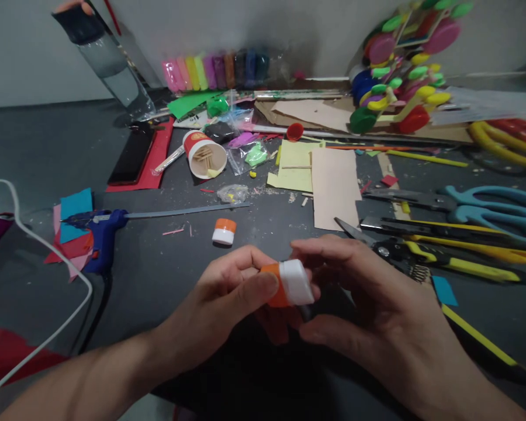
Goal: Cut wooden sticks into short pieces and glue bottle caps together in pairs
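A small orange-and-white pot (pixel 296 283) is held between the thumb and fingers of my left hand (pixel 241 286), its white end toward the right. Beside that end my right hand (pixel 368 310) is curved with thumb and fingers apart; whether a fingertip touches the pot's far side I cannot tell. On the dark table just beyond, a second small orange-and-white pot (pixel 224 232) stands upright. A sheet of pale card (pixel 335 184) lies past my right fingers, with the tips of black-and-yellow pliers (pixel 383 250) near its lower edge.
At left lie a blue glue gun (pixel 103 240) and a white cable (pixel 81 275). A phone (pixel 134 153), tipped paper cup (pixel 204 155) and water bottle (pixel 114 70) are farther back. Blue-handled scissors (pixel 495 207) and cutters lie right, below colourful clay models (pixel 403 88).
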Available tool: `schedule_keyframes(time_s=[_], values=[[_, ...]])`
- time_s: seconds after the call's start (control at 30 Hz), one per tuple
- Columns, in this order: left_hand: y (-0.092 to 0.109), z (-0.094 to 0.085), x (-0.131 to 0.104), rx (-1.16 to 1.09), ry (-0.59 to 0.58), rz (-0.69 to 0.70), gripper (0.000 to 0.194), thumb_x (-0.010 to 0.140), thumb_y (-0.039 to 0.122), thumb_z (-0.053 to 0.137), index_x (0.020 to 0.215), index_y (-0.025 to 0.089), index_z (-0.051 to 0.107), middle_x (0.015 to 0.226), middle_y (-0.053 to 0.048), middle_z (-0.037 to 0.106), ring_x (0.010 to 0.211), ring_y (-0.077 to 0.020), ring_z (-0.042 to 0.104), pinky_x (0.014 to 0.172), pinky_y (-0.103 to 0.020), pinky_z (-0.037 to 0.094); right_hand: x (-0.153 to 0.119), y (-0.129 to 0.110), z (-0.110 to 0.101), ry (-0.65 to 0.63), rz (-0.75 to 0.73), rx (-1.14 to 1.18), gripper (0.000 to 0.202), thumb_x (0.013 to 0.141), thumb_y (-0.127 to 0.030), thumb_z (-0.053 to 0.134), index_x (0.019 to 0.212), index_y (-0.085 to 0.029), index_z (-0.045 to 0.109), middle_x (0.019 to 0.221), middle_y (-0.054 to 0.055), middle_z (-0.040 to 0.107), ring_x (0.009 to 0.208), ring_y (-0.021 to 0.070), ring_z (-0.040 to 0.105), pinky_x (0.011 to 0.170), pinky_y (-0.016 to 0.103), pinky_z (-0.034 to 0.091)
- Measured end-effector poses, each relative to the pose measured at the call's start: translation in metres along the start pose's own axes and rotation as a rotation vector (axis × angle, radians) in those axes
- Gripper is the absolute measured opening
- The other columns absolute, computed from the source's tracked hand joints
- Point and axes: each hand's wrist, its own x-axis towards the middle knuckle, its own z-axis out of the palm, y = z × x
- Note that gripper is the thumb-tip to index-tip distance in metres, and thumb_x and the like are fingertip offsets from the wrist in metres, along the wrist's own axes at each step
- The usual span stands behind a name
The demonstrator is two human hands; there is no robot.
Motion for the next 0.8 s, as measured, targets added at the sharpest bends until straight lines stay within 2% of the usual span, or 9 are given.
schedule_keyframes(time_s=[0.03,0.17,0.53,0.6,0.73,0.8], values=[[-0.0006,-0.0002,0.0003,0.006,0.002,-0.001,0.028,0.096,0.045,0.058,0.094,0.017,0.062,0.075,-0.002,0.07,0.064,-0.0114,0.066,0.063,-0.022,0.05,-0.0003,0.0005,0.0008,0.014,-0.039,-0.048,0.041,0.085,-0.043,0.08,0.119,-0.037,0.059,0.102,-0.004,0.067,0.085,0.0147,0.066,0.068,0.022,0.054],[-0.0016,0.0015,0.0012,0.019,-0.011,-0.01,0.033,0.095,0.049,0.06,0.092,0.016,0.061,0.07,-0.002,0.07,0.064,-0.0122,0.067,0.064,-0.022,0.051,-0.0004,0.0012,0.0041,0.014,-0.151,-0.166,0.02,0.093,-0.031,0.071,0.109,-0.032,0.06,0.106,-0.002,0.068,0.095,0.0169,0.067,0.073,0.024,0.055],[-0.0003,0.0024,0.0016,-0.001,-0.01,-0.021,0.033,0.094,0.049,0.061,0.091,0.016,0.062,0.073,-0.002,0.071,0.066,-0.0112,0.067,0.065,-0.021,0.052,-0.0013,0.0012,0.0065,0.005,-0.19,-0.216,0.009,0.1,-0.034,0.062,0.107,-0.03,0.06,0.103,-0.001,0.072,0.093,0.0156,0.068,0.075,0.025,0.053],[-0.0012,0.0019,0.002,-0.016,-0.017,-0.024,0.032,0.095,0.048,0.06,0.091,0.016,0.062,0.073,-0.001,0.07,0.066,-0.0106,0.067,0.065,-0.021,0.052,-0.0013,0.0018,0.0067,0.014,-0.2,-0.234,0.011,0.099,-0.032,0.062,0.109,-0.029,0.06,0.102,0.0,0.072,0.093,0.0163,0.068,0.074,0.025,0.054],[-0.0027,0.001,0.0026,-0.049,-0.034,-0.035,0.032,0.096,0.048,0.057,0.093,0.016,0.061,0.074,-0.001,0.07,0.066,-0.0112,0.068,0.065,-0.021,0.053,-0.0022,0.0046,0.0056,0.025,-0.222,-0.27,0.028,0.097,-0.033,0.065,0.123,-0.028,0.055,0.114,0.003,0.069,0.104,0.0191,0.066,0.079,0.027,0.055],[-0.0026,0.0008,0.0033,-0.038,-0.044,-0.038,0.034,0.096,0.05,0.056,0.092,0.016,0.061,0.073,-0.002,0.07,0.066,-0.0124,0.068,0.066,-0.023,0.054,-0.002,0.0052,0.0041,0.011,-0.229,-0.26,0.025,0.097,-0.033,0.066,0.12,-0.029,0.056,0.114,0.003,0.068,0.102,0.0194,0.067,0.078,0.028,0.054]])
